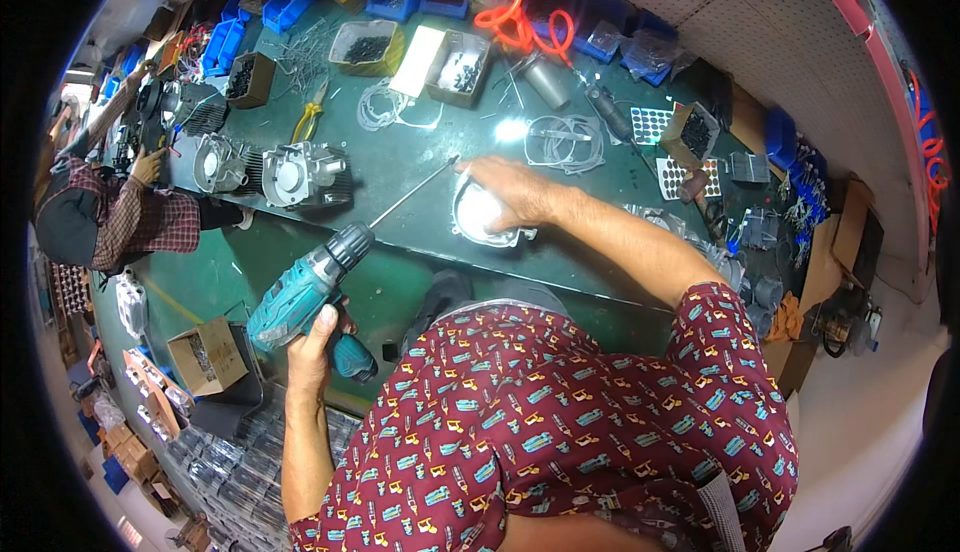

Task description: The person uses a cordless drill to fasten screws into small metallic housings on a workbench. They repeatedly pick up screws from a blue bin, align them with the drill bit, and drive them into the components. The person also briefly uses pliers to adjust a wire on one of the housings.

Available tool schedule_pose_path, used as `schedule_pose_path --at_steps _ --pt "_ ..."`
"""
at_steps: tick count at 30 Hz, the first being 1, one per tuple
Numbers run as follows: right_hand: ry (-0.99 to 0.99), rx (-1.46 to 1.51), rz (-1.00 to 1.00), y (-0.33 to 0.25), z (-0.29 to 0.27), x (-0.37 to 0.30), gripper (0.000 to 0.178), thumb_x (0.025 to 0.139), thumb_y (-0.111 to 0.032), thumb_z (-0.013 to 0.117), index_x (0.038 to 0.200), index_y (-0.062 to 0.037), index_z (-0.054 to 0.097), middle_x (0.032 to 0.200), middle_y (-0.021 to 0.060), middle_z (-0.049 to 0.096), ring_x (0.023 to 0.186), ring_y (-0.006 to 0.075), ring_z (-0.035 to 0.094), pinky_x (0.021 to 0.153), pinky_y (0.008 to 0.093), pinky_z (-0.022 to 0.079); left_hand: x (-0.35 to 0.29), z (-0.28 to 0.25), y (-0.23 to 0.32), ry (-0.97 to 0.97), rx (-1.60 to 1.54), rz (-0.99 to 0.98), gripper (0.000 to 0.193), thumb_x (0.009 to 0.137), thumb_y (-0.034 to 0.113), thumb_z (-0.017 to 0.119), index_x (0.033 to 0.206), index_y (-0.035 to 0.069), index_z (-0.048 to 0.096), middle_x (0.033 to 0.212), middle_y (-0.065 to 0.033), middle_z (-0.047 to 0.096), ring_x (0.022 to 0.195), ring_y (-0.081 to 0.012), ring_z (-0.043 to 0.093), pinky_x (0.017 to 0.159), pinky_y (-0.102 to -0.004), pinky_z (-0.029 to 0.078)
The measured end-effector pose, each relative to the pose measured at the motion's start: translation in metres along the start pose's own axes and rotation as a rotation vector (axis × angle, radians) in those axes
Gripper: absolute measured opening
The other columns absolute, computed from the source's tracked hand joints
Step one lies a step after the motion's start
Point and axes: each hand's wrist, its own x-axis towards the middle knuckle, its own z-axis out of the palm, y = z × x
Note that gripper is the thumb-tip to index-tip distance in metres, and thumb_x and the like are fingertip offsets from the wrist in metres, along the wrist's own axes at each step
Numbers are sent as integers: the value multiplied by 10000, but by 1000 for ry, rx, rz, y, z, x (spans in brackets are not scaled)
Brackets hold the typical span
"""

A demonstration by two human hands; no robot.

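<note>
My left hand [322,337] is wrapped round the grip of a teal and black cordless drill [298,292]. Its long thin bit [412,192] slants up to the right, and the tip is close to the fingertips of my right hand [508,192]. That hand holds a round silver metal cover [487,224] at the bench's near edge, thumb over its face and fingers at its far rim. Whether a small screw sits at the bit's tip is too small to tell. Glare washes out the middle of the cover.
Motor housings [300,174] and yellow-handled pliers [312,114] lie left on the green bench [400,152]. Screw boxes [460,70], coiled tubing [565,147], a metal cylinder [542,82] and an orange air hose [500,18] are behind. A co-worker [140,207] works at far left.
</note>
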Motion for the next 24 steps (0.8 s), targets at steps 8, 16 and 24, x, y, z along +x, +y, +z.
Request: schedule_pose_path --at_steps 8,16,24 --pt "14 55 4 0 8 6 891 644 -238 853 1404 -81 415 1348 169 503 1288 373 471 1046 517 429 -1 -3 5 -30 152 -30 445 864 326 781 1164 32 634 969 -78 668 770 -188 638 720 -345 525" --pt "14 98 80 -6 4 3 887 628 -254 862 1383 -69 434 1325 182 523 1272 383 489 1055 518 426 -12 10 23 -24 493 45 347 873 153 803 1177 35 684 1091 -54 715 985 -163 654 888 -322 523" --pt "102 92 -34 -1 10 12 816 575 -210 846 1280 -20 481 1216 200 568 1172 410 543 1022 433 460 -11 28 2 -105 710 445 251 790 108 849 974 7 713 846 -72 748 719 -177 721 681 -305 552"
